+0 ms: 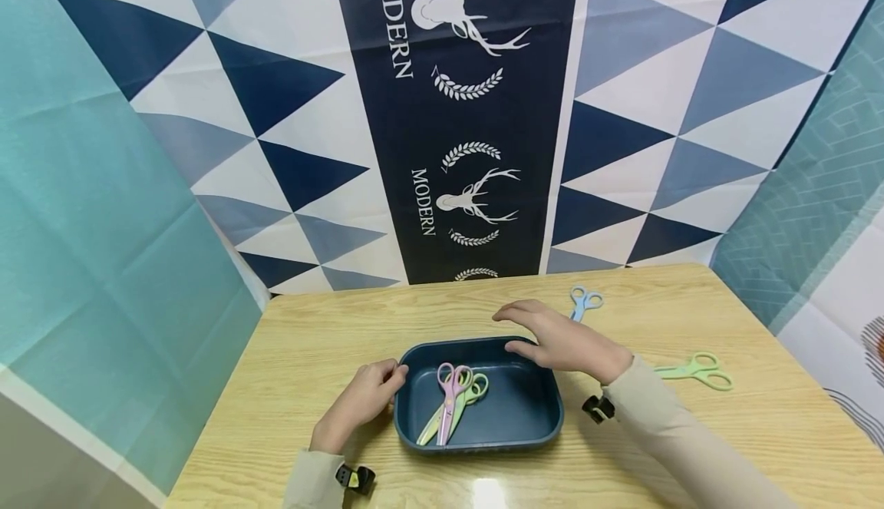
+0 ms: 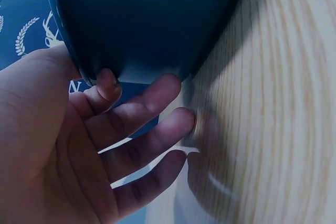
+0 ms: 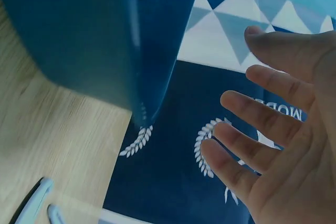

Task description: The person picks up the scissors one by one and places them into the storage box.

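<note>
A dark blue rectangular plastic basin point(image 1: 514, 444) sits on the wooden table. Pink-handled scissors point(image 1: 450, 394) lie across green-handled scissors point(image 1: 476, 390) in its left half. My left hand point(image 1: 369, 394) pinches the basin's left end, thumb at the rim and fingers along the outer wall point(image 2: 147, 30). Over the back right corner of the basin hovers my right hand point(image 1: 562, 340), fingers spread and holding nothing. The right wrist view has that hand's palm point(image 3: 294, 182) apart from the basin wall point(image 3: 73, 40).
Light blue scissors point(image 1: 584, 302) lie behind my right hand, partly hidden by it. Green scissors point(image 1: 697, 371) rest on the table to the right, near my right sleeve point(image 1: 663, 417). A patterned cloth point(image 1: 476, 125) hangs along the table's back edge.
</note>
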`<state>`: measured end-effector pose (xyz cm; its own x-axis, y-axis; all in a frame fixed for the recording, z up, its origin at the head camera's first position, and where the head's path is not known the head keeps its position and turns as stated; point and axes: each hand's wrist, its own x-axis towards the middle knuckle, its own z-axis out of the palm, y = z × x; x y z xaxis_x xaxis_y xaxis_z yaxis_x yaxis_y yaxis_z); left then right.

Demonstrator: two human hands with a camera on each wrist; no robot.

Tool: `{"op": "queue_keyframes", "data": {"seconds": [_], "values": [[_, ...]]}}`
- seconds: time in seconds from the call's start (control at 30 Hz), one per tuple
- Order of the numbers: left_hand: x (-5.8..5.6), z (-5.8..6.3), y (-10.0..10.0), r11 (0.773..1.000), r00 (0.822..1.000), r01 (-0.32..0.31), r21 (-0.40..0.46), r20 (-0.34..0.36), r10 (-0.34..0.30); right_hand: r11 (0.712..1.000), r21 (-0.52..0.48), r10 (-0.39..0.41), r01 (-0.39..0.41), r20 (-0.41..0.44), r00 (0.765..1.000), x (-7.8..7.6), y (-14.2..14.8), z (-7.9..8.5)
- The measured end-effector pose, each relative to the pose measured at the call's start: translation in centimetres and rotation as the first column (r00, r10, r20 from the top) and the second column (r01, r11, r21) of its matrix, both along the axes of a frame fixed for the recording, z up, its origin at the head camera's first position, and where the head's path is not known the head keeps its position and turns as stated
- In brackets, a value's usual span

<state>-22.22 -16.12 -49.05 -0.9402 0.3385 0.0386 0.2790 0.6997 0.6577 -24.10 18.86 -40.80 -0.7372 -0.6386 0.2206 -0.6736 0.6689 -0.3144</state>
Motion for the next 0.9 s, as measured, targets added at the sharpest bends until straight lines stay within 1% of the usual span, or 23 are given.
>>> {"op": "queue_keyframes", "data": {"seconds": [0.17, 0.4, 0.63, 0.9], "values": [[0.0, 0.0, 0.0, 1.0, 1.0, -0.001, 0.008, 0.006, 0.001, 0.998, -0.054, -0.035, 0.035, 0.001, 0.999, 0.1, 1.2, -0.4], [0.0, -0.1, 0.0, 1.0, 1.0, -0.001, 0.006, -0.012, 0.001, 0.99, -0.107, -0.091, 0.088, -0.02, 0.996, 0.0, 2.7, -0.9], [0.0, -0.1, 0.1, 1.0, 1.0, -0.008, 0.006, -0.026, 0.008, 0.986, -0.111, -0.128, 0.123, -0.038, 0.991, -0.4, 4.2, -1.2], [-0.1, -0.1, -0.1, 1.0, 1.0, -0.001, 0.008, -0.021, 0.001, 0.984, -0.095, -0.156, 0.151, -0.045, 0.987, -1.1, 5.5, -1.0]]}}
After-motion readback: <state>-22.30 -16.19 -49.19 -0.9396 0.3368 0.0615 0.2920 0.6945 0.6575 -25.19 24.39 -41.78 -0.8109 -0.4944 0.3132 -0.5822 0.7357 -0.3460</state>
